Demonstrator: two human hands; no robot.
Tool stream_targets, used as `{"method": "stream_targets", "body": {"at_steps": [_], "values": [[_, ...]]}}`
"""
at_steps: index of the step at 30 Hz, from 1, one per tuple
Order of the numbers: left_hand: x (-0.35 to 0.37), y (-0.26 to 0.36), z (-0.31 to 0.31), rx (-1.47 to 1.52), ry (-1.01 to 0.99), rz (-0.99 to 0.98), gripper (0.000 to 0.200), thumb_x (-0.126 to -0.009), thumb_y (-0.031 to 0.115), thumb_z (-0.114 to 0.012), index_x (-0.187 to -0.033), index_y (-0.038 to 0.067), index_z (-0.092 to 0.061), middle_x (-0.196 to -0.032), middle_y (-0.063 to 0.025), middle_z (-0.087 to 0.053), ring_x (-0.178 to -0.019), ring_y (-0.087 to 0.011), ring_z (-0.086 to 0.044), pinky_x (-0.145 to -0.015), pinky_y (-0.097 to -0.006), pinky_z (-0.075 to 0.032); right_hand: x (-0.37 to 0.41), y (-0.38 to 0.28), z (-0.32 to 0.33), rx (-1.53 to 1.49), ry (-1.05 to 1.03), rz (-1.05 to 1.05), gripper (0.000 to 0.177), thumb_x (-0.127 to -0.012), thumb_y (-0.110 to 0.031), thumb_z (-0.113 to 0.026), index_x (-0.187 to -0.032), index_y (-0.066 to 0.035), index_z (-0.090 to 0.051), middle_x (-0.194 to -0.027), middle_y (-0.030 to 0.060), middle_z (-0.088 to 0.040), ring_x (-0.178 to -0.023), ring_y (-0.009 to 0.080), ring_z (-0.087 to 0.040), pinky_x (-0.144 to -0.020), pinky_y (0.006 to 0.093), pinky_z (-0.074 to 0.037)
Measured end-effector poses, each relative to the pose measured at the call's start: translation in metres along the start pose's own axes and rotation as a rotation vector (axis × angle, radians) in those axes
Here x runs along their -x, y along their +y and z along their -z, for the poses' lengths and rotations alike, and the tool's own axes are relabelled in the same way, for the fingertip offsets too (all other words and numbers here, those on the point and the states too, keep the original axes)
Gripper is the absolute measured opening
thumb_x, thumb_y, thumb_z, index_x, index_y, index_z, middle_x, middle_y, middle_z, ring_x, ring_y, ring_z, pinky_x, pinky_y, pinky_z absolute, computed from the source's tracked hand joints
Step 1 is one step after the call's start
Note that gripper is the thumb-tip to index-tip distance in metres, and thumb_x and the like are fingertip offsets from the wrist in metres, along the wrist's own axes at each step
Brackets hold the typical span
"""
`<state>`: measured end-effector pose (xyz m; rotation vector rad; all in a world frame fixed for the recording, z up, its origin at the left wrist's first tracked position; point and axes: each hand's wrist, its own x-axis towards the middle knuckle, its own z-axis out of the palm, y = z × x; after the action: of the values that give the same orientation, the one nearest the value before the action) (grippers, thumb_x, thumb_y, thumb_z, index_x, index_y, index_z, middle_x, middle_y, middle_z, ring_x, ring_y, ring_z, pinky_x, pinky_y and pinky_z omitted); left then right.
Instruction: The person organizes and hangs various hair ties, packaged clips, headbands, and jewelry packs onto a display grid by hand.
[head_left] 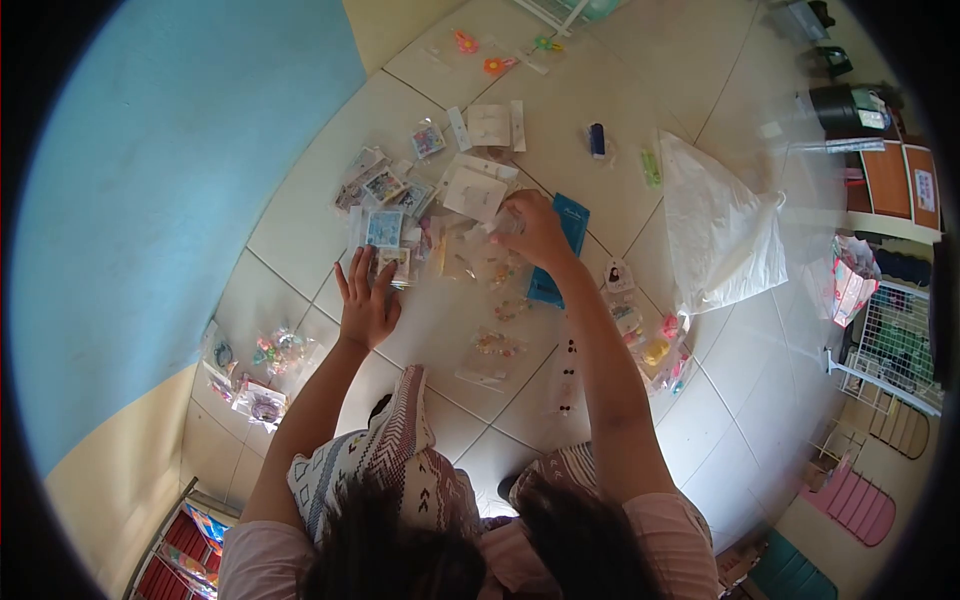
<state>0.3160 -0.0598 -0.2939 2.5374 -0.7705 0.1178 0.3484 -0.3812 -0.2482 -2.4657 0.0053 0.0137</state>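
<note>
My left hand (pixel 370 305) lies with its fingers spread, fingertips touching a small picture-card packet (pixel 396 262) at the lower edge of a pile. Just above it is a light blue packet (pixel 384 228), with more small packets (pixel 383 186) heaped behind. My right hand (pixel 537 232) is closed, thumb and fingers pinching what looks like a clear plastic packet (pixel 508 226). Beside that hand is a white square card (pixel 474 194). A blue pouch (pixel 572 225) lies partly under my right wrist. Bagged beaded pieces (pixel 498 343) are spread on the tiles nearer my body.
A white plastic bag (pixel 720 235) lies on the right. Bagged trinkets are at the left (pixel 265 375) and right (pixel 655 350). A dark blue roll (pixel 597 140) and flower-shaped pieces (pixel 499 65) lie farther off. A blue wall (pixel 170 180) borders the left; a wire rack (pixel 895 335) stands far right.
</note>
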Motion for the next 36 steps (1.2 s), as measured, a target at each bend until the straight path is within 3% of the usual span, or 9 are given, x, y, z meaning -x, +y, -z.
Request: {"method": "stream_targets", "body": {"at_steps": [6, 9, 12, 15, 18, 20, 26, 34, 36], "values": [[0.001, 0.0, 0.0, -0.001, -0.004, 0.001, 0.057, -0.079, 0.018, -0.056, -0.133, 0.015, -0.039, -0.145, -0.0214, -0.024, -0.137, -0.0402, -0.02, -0.108, -0.0647, -0.005, 0.002, 0.003, 0.011, -0.162, 0.149, -0.137, 0.034, -0.07, -0.02, -0.075, -0.095, -0.001, -0.062, -0.099, 0.0114, -0.061, -0.093, 0.0265, -0.059, -0.081, 0.0337, -0.048], [0.002, -0.001, -0.001, -0.012, 0.009, -0.004, 0.057, -0.079, 0.018, -0.056, -0.133, 0.016, -0.039, -0.146, -0.0218, -0.023, -0.137, -0.0409, -0.019, -0.108, -0.065, -0.005, 0.005, 0.013, 0.04, -0.397, 0.072, -0.494, 0.033, -0.076, -0.017, -0.072, -0.101, 0.0, -0.059, -0.099, 0.0129, -0.062, -0.09, 0.0251, -0.06, -0.08, 0.0349, -0.049], [0.003, -0.001, -0.001, -0.03, 0.009, -0.004, 0.058, -0.079, 0.018, -0.056, -0.134, 0.017, -0.038, -0.146, -0.0222, -0.022, -0.138, -0.0413, -0.018, -0.107, -0.0654, -0.004, 0.014, 0.022, 0.054, -0.694, 0.131, -0.622, 0.038, -0.08, -0.017, -0.069, -0.11, 0.0, -0.054, -0.106, 0.0149, -0.06, -0.094, 0.0238, -0.059, -0.082, 0.0347, -0.048], [0.003, -0.001, -0.003, -0.033, 0.026, -0.023, 0.058, -0.079, 0.018, -0.056, -0.134, 0.017, -0.038, -0.146, -0.0222, -0.022, -0.137, -0.0412, -0.018, -0.107, -0.0656, -0.005, 0.023, 0.032, 0.032, -0.22, 0.557, -0.418, 0.043, -0.08, -0.014, -0.067, -0.117, -0.001, -0.049, -0.111, 0.0164, -0.057, -0.102, 0.028, -0.056, -0.087, 0.0385, -0.046], [0.004, -0.001, -0.004, -0.035, 0.046, -0.038, 0.058, -0.079, 0.017, -0.056, -0.134, 0.017, -0.039, -0.146, -0.022, -0.023, -0.137, -0.0409, -0.02, -0.107, -0.0657, -0.005, 0.026, -0.012, 0.023, 0.302, 0.611, 0.042, 0.047, -0.079, -0.013, -0.067, -0.121, -0.001, -0.048, -0.117, 0.0178, -0.054, -0.114, 0.0307, -0.05, -0.094, 0.0439, -0.041], [0.005, 0.0, -0.004, -0.029, 0.041, -0.036, 0.058, -0.079, 0.016, -0.056, -0.134, 0.017, -0.039, -0.146, -0.0219, -0.023, -0.137, -0.0407, -0.02, -0.107, -0.0656, -0.005, 0.037, -0.041, -0.004, 0.045, 0.247, 0.045, 0.064, -0.074, -0.019, -0.071, -0.13, -0.005, -0.043, -0.128, 0.0203, -0.046, -0.123, 0.0372, -0.041, -0.1, 0.0488, -0.036], [0.006, -0.001, -0.004, -0.004, 0.041, -0.057, 0.057, -0.078, 0.015, -0.057, -0.132, 0.017, -0.041, -0.145, -0.0211, -0.024, -0.137, -0.0401, -0.021, -0.107, -0.0649, -0.004, 0.057, -0.103, -0.05, 0.432, 0.049, -0.023, 0.083, -0.067, -0.032, -0.076, -0.138, -0.014, -0.037, -0.143, 0.023, -0.027, -0.128, 0.0451, -0.033, -0.097, 0.0538, -0.038], [-0.061, 0.018, 0.021, 0.266, 0.206, -0.072, 0.049, -0.08, 0.012, -0.058, -0.127, 0.012, -0.044, -0.142, -0.0204, -0.028, -0.134, -0.0394, -0.025, -0.107, -0.0623, -0.009, 0.046, -0.077, -0.046, 0.165, 0.221, 0.019, 0.055, -0.066, -0.016, -0.069, -0.117, -0.009, -0.051, -0.121, 0.0161, -0.052, -0.113, 0.038, -0.049, -0.088, 0.0474, -0.046], [-0.104, 0.026, 0.025, 0.325, 0.116, 0.025, 0.048, -0.084, 0.022, -0.059, -0.129, 0.01, -0.044, -0.136, -0.0193, -0.036, -0.126, -0.039, -0.034, -0.102, -0.0607, -0.02, 0.045, -0.072, -0.041, 0.094, 0.273, 0.023, 0.05, -0.067, -0.014, -0.068, -0.114, -0.008, -0.052, -0.118, 0.0163, -0.053, -0.11, 0.0342, -0.052, -0.088, 0.0444, -0.047]]}}
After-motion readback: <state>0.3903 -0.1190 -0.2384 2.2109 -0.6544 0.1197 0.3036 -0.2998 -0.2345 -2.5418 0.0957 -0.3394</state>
